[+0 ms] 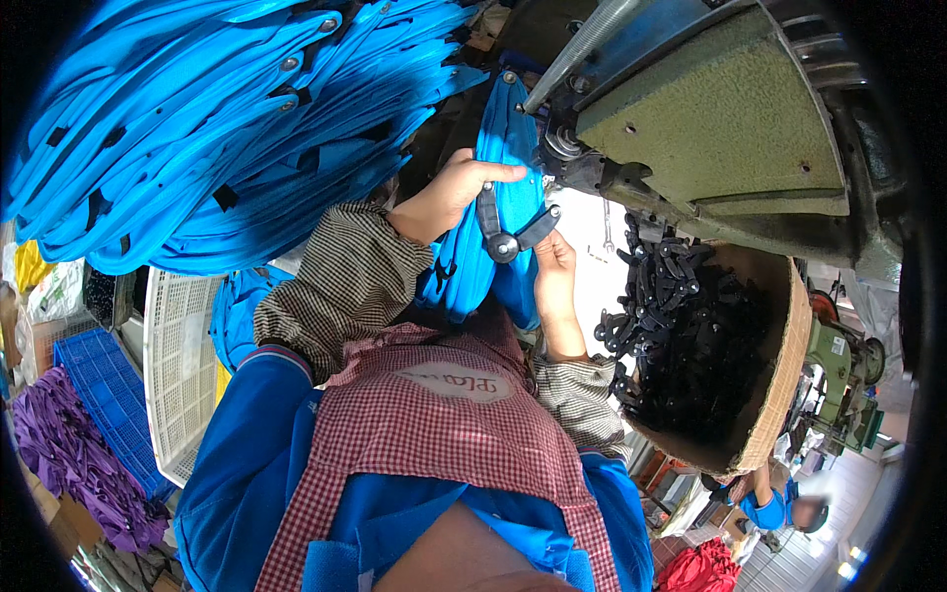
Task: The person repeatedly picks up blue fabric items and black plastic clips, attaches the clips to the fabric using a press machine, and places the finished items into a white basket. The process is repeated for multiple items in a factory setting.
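Note:
My left hand (pixel 446 202) is closed on a bright blue folded fabric piece (pixel 506 133), its thumb lying across the cloth. Metal eyelets or rivets show on this fabric, one at its upper tip. Over the cloth sits a black hinged plastic bracket (pixel 503 246) with a round joint and two arms spread in a V. Just below the end of its right arm, my right hand (pixel 555 264) has its fingers pinched together at the bracket. Whether cloth is also between those fingers is hidden. The working head of a green machine (pixel 566 141) is close to the fabric's right edge.
A large heap of blue fabric pieces (pixel 217 128) fills the upper left. At right, a cardboard box (pixel 774 419) holds many black plastic parts (pixel 681 326). The machine's green body (pixel 725 109) overhangs the upper right. A white plastic basket (pixel 178 365) stands left; another person (pixel 774 508) is at lower right.

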`<act>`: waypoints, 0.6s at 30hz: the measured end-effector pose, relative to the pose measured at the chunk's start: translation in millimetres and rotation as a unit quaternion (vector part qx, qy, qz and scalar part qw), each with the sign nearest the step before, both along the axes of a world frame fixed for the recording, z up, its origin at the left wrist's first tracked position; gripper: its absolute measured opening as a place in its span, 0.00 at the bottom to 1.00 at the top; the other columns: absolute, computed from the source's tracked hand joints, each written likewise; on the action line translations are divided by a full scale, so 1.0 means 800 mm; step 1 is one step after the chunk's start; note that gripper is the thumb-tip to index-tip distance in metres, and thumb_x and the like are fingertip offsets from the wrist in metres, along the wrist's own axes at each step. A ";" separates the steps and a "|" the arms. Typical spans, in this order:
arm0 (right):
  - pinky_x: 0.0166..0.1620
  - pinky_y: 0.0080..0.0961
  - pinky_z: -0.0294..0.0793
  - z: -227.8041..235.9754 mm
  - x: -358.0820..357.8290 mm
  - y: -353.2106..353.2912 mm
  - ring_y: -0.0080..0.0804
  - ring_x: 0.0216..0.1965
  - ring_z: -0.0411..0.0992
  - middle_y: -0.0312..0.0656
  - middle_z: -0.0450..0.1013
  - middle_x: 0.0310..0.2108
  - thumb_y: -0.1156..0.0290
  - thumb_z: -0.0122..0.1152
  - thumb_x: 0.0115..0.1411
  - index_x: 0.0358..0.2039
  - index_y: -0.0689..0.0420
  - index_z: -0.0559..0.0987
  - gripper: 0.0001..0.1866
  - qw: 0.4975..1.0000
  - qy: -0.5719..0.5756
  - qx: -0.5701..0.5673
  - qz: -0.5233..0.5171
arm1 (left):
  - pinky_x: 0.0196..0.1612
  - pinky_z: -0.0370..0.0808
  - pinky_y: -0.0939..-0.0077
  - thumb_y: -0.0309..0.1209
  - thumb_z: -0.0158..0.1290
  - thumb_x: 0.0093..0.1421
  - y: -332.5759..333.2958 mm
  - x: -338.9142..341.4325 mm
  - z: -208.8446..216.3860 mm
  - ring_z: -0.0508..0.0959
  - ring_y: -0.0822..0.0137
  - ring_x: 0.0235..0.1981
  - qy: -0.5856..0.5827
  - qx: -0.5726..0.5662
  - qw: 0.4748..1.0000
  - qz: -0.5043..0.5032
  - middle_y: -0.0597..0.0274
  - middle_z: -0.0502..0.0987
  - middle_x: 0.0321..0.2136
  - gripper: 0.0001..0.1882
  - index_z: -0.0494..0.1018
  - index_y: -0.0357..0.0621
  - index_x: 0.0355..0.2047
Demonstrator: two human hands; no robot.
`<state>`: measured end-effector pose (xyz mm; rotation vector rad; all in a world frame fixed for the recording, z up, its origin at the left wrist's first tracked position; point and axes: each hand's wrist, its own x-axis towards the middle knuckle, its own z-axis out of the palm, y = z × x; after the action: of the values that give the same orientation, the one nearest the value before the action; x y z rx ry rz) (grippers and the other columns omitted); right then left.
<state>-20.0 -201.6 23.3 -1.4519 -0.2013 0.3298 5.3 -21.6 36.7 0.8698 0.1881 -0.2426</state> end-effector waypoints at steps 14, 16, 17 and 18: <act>0.43 0.18 0.66 0.000 0.012 -0.007 0.20 0.37 0.68 0.36 0.73 0.37 0.65 0.45 0.63 0.42 0.63 0.74 0.15 0.995 0.069 -0.020 0.074 | 0.41 0.73 0.76 0.29 0.56 0.51 0.007 -0.001 -0.010 0.77 0.69 0.32 0.034 -0.011 0.999 0.001 0.60 0.77 0.33 0.13 0.74 0.38 0.36; 0.43 0.19 0.67 0.024 0.012 0.000 0.22 0.37 0.68 0.36 0.73 0.37 0.66 0.45 0.63 0.42 0.63 0.74 0.15 0.980 0.184 0.021 0.070 | 0.41 0.73 0.77 0.29 0.55 0.52 0.006 -0.003 -0.009 0.77 0.69 0.33 0.084 -0.030 0.996 -0.015 0.60 0.77 0.33 0.12 0.74 0.38 0.36; 0.43 0.19 0.68 0.033 0.011 0.002 0.22 0.37 0.69 0.37 0.73 0.38 0.66 0.46 0.63 0.43 0.63 0.74 0.15 0.967 0.241 0.041 0.067 | 0.41 0.73 0.76 0.29 0.55 0.52 0.006 -0.007 -0.013 0.77 0.69 0.33 0.086 -0.047 0.995 -0.013 0.60 0.77 0.33 0.11 0.74 0.38 0.35; 0.41 0.20 0.69 0.017 0.014 -0.010 0.22 0.35 0.69 0.37 0.73 0.36 0.66 0.47 0.62 0.41 0.62 0.74 0.14 0.962 0.258 0.058 0.068 | 0.41 0.73 0.76 0.29 0.54 0.53 0.003 -0.004 -0.016 0.77 0.69 0.33 0.082 -0.062 0.994 -0.021 0.60 0.77 0.33 0.10 0.74 0.39 0.35</act>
<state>-8.8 -209.5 37.2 -1.1935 0.1030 0.7834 2.0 -19.5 24.1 0.7306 0.3049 -0.3621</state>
